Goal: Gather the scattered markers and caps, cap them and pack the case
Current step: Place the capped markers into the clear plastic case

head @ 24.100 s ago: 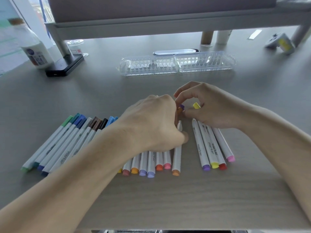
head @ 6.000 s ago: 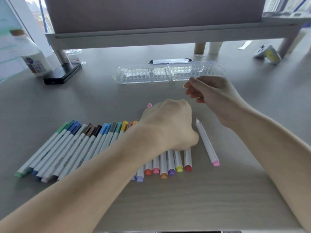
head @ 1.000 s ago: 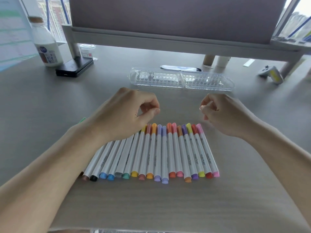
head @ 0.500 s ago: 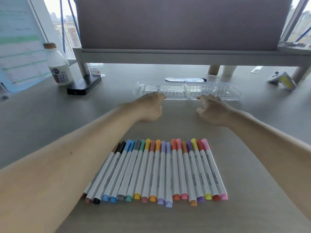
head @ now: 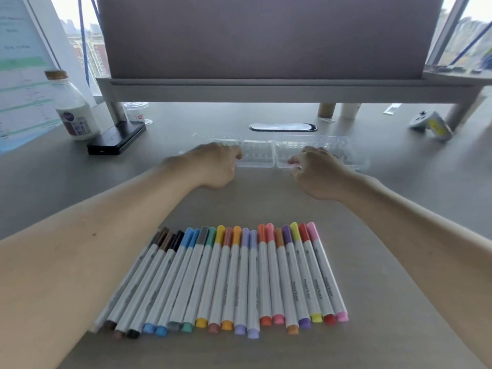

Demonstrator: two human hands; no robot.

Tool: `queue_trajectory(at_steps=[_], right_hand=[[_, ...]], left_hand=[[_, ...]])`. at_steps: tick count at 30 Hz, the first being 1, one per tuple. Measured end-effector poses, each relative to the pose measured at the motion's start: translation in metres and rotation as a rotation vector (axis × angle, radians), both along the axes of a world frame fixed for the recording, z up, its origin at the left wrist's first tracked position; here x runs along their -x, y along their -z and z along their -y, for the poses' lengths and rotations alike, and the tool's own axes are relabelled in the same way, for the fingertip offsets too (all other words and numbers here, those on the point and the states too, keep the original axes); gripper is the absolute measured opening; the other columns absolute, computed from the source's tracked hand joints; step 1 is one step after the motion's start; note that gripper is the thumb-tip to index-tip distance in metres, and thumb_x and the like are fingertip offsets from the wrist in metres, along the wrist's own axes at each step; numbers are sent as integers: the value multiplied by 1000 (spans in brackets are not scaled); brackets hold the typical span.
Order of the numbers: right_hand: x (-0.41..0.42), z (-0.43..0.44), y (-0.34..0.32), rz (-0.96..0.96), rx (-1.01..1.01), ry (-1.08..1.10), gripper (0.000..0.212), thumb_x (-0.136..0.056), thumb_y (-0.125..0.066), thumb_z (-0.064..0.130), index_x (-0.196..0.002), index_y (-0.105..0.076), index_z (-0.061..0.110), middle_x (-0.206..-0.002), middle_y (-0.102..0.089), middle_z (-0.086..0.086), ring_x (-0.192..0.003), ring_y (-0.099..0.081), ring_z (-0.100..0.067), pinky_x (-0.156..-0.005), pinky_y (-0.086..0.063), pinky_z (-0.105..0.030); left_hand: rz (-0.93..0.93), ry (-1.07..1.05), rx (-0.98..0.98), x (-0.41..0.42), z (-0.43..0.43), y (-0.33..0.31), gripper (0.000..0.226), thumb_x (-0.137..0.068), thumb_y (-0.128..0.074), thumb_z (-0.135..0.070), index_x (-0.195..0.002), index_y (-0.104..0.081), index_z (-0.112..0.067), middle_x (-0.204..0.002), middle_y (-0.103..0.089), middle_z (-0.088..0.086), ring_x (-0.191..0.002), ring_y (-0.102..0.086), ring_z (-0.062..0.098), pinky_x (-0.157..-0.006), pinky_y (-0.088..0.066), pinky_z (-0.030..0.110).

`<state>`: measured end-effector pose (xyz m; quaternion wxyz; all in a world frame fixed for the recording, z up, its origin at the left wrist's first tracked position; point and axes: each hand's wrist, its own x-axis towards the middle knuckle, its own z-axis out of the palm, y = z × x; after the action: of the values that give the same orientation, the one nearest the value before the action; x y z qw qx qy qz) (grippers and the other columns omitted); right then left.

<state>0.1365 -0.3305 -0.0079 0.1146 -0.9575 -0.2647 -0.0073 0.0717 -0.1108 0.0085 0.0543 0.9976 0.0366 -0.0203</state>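
The capped markers (head: 239,278) lay side by side in one row on the worktop (head: 399,166), nearest the person, coloured caps pointing away. Beyond them the clear case (head: 258,153) lay open, its two halves side by side. The left hand (head: 213,166) was at the left half's near rim and the right hand (head: 316,171) at the right half's. Fingers on both were curled, but blur hid whether either grip pinched the plastic. Farther left stood a white bottle (head: 73,110) beside a black device (head: 117,138).
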Motion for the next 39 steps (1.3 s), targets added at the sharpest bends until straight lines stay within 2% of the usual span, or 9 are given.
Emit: queue_trajectory(at_steps=[5,13,17,20,23,25,28,33,39], right_hand=[[27,-14,-6,-64,-43,-100,36,-101,-42,17,-121,-71,12,-130,-67,-7,-114,-62,-26,-100,-51,-43],[68,-18,-20,-133,13,-158,37,-104,-42,15,-131,-68,18,-139,-64,-3,-121,-60,-20,-103,-46,-32],[87,-19,-23,-164,65,-175,42,-103,-37,15,-133,-66,21,-141,-62,-1,-127,-57,-19,-112,-43,-37],[99,-19,-25,-185,73,-178,41,-104,-39,16,-132,-67,25,-137,-65,1,-119,-62,-17,-108,-46,-37],[109,-18,-26,-188,84,-195,39,-105,-39,17,-131,-67,26,-133,-67,3,-112,-67,-15,-107,-47,-34],[116,-19,-27,-188,93,-203,39,-107,-39,18,-133,-66,26,-138,-65,5,-119,-62,-13,-109,-43,-30],[124,-18,-31,-188,92,-217,39,-107,-39,18,-135,-65,26,-144,-59,8,-130,-54,-10,-111,-37,-27],[132,-15,-32,-189,88,-231,42,-105,-40,14,-135,-65,29,-146,-58,9,-133,-52,-10,-114,-36,-27],[138,-13,-31,-183,78,-249,44,-103,-39,13,-133,-66,32,-146,-58,12,-135,-51,-7,-114,-34,-25]], left_hand=[[-59,4,-73,32,-14,-13,38,-109,-35,-24,-140,-57,-28,-149,-56,4,-131,-53,27,-106,-42,38],[-92,5,-26,77,-27,-19,32,-106,-44,-22,-124,-70,-30,-130,-68,-2,-113,-61,19,-102,-49,39],[-107,4,11,95,-38,-19,30,-104,-46,-26,-114,-70,-39,-127,-68,-7,-112,-62,17,-105,-49,42],[-118,8,53,109,-44,-22,29,-102,-47,-28,-102,-68,-49,-123,-68,-10,-108,-62,15,-101,-51,41],[-114,16,71,123,-44,-24,29,-105,-48,-29,-112,-73,-40,-121,-67,-12,-105,-61,12,-98,-49,36],[-110,20,77,130,-43,-25,28,-106,-48,-29,-115,-74,-36,-120,-68,-12,-100,-61,11,-95,-47,33],[-103,21,92,138,-44,-24,28,-106,-48,-29,-117,-74,-33,-121,-69,-12,-105,-61,12,-98,-46,33],[-92,17,104,148,-48,-21,30,-107,-48,-28,-120,-74,-31,-124,-69,-11,-106,-60,12,-103,-46,33],[-97,30,123,153,-53,-20,29,-106,-49,-28,-119,-75,-31,-125,-70,-12,-107,-62,9,-102,-47,31]])
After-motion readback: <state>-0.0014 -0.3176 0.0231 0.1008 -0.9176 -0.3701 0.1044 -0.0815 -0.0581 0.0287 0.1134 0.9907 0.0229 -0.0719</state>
